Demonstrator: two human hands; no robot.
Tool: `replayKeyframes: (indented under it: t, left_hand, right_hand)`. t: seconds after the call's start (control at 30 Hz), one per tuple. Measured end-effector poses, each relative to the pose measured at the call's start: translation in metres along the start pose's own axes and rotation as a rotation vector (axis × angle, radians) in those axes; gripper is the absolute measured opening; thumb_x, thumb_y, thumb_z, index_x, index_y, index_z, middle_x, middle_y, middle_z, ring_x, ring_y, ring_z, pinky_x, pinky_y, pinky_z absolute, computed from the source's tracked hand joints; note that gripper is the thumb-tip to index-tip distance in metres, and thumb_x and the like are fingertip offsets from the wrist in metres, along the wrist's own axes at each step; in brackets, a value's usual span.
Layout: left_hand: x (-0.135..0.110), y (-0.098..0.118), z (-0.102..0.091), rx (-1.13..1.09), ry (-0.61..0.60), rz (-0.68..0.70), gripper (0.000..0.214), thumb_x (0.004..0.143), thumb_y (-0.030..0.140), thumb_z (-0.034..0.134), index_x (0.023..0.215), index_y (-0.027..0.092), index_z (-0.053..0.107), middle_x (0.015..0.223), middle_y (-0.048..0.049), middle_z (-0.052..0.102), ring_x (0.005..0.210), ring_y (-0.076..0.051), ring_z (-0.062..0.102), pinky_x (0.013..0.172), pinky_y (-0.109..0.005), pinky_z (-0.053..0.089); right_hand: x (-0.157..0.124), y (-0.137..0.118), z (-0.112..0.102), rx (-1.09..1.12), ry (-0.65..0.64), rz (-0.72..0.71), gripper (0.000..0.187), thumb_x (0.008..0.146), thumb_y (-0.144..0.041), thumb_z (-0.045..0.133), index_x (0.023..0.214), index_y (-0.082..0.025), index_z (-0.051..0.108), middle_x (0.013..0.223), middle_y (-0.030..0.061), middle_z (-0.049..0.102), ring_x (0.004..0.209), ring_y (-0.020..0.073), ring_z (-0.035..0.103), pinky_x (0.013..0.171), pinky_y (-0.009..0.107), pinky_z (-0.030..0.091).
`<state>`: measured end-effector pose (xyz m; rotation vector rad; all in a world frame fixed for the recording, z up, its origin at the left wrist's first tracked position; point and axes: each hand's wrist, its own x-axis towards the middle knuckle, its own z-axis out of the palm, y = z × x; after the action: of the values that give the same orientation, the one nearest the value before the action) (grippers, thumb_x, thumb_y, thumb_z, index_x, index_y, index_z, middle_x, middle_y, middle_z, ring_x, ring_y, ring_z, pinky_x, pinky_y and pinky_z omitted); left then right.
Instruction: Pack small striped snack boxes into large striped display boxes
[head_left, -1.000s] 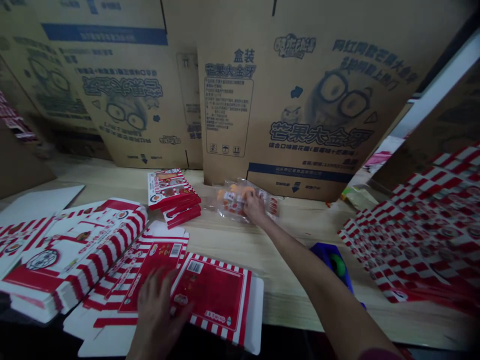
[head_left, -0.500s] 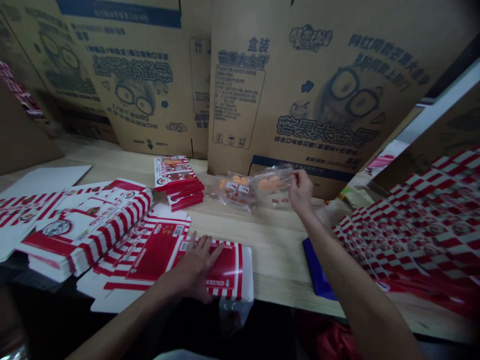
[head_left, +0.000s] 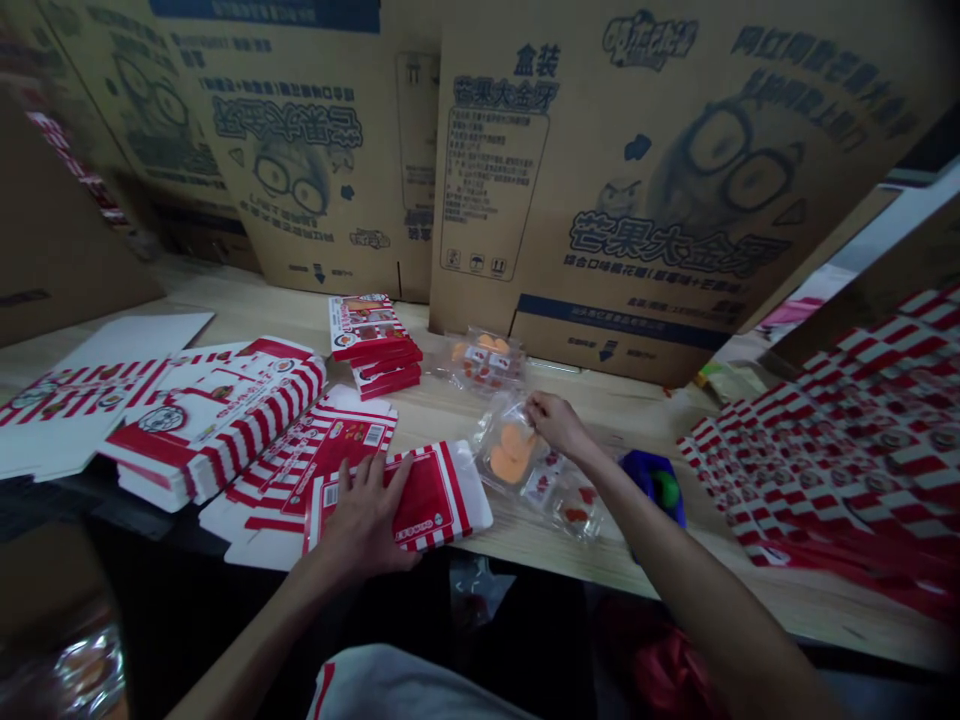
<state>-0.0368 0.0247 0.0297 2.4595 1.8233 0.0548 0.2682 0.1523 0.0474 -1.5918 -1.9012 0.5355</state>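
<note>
While the right hand [head_left: 555, 422] pinches the upper edge of a clear packet [head_left: 512, 455] between thumb and bent fingers, the left hand [head_left: 367, 512] lies with its fingers spread over a red carton [head_left: 429, 500], thumb along the near side. Rounded orange pieces fill the pinched packet, which is over the table [head_left: 780, 590] just right of that carton; reddish pieces in clear wrap [head_left: 577, 512] show beside it, though whether the two are joined cannot be told. Beyond the right hand, a second packet [head_left: 489, 360] lies near small red boxes [head_left: 375, 345] piled up. Left of the left hand, striped flat cartons [head_left: 225, 410] are stacked. A blue tape dispenser [head_left: 637, 480] sits partly behind the right forearm, striped boxes [head_left: 847, 450] stand farther right, and a large cardboard box [head_left: 585, 200] stands upright at the back.
</note>
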Motion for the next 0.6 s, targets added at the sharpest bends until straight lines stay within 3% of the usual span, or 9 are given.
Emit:
replayKeyframes:
  t: [0.1, 0.2, 0.33, 0.4, 0.47, 0.53, 0.6]
  left_hand:
    - [-0.001, 0.005, 0.003, -0.007, 0.008, 0.001, 0.107, 0.053, 0.050, 0.072, 0.146, 0.010, 0.037, 0.140, -0.0284, 0.042, 0.130, -0.047, 0.038, 0.110, -0.065, 0.015]
    - [0.000, 0.009, 0.009, -0.009, 0.048, -0.011, 0.104, 0.054, 0.049, 0.071, 0.145, 0.011, 0.038, 0.137, -0.0274, 0.045, 0.128, -0.046, 0.040, 0.109, -0.065, 0.017]
    - [0.004, 0.011, 0.016, -0.011, 0.121, -0.011, 0.105, 0.052, 0.048, 0.073, 0.144, 0.011, 0.038, 0.138, -0.0274, 0.043, 0.128, -0.047, 0.038, 0.109, -0.065, 0.016]
    - [0.006, 0.011, 0.018, -0.022, 0.126, 0.010, 0.108, 0.050, 0.047, 0.075, 0.144, 0.012, 0.038, 0.139, -0.0273, 0.042, 0.129, -0.048, 0.037, 0.110, -0.065, 0.015]
    - [0.008, 0.012, 0.019, -0.037, 0.108, 0.026, 0.111, 0.047, 0.047, 0.077, 0.145, 0.011, 0.038, 0.139, -0.0280, 0.041, 0.130, -0.049, 0.036, 0.110, -0.065, 0.014]
    - [0.010, 0.013, 0.018, -0.044, 0.070, 0.040, 0.113, 0.046, 0.048, 0.077, 0.146, 0.010, 0.037, 0.139, -0.0286, 0.041, 0.131, -0.048, 0.035, 0.111, -0.065, 0.013]
    - [0.012, 0.014, 0.015, -0.048, 0.018, 0.054, 0.115, 0.046, 0.049, 0.078, 0.146, 0.012, 0.037, 0.140, -0.0284, 0.040, 0.133, -0.048, 0.033, 0.111, -0.065, 0.012]
  right_hand:
    - [-0.008, -0.002, 0.010, -0.091, -0.015, 0.011, 0.026, 0.077, -0.011, 0.044, 0.092, -0.018, 0.064, 0.063, 0.0016, 0.061, 0.058, 0.0172, 0.053, 0.059, 0.026, 0.035]
    - [-0.018, -0.004, 0.019, -0.138, -0.047, -0.017, 0.039, 0.080, -0.009, 0.045, 0.114, -0.018, 0.062, 0.078, 0.0056, 0.068, 0.069, 0.0195, 0.059, 0.066, 0.028, 0.041]
    - [-0.035, -0.013, 0.028, -0.094, -0.322, -0.267, 0.034, 0.093, -0.020, 0.043, 0.119, -0.025, 0.065, 0.109, 0.0072, 0.068, 0.097, 0.0195, 0.063, 0.091, 0.033, 0.044]
    - [-0.043, -0.019, 0.033, -0.110, -0.457, -0.358, 0.033, 0.097, -0.028, 0.042, 0.123, -0.030, 0.064, 0.118, 0.0077, 0.066, 0.112, 0.0224, 0.058, 0.107, 0.049, 0.032]
    - [-0.048, -0.023, 0.039, -0.146, -0.508, -0.356, 0.033, 0.098, -0.032, 0.044, 0.125, -0.035, 0.062, 0.133, 0.0087, 0.058, 0.130, 0.0273, 0.046, 0.111, 0.065, 0.010]
    - [-0.049, -0.024, 0.046, -0.128, -0.537, -0.319, 0.031, 0.096, -0.029, 0.048, 0.122, -0.037, 0.065, 0.146, 0.0078, 0.048, 0.142, 0.0307, 0.030, 0.109, 0.070, -0.003]
    - [-0.048, -0.020, 0.054, -0.019, -0.502, -0.257, 0.028, 0.092, -0.025, 0.052, 0.111, -0.034, 0.071, 0.146, 0.0075, 0.048, 0.143, 0.0308, 0.030, 0.111, 0.069, -0.001]
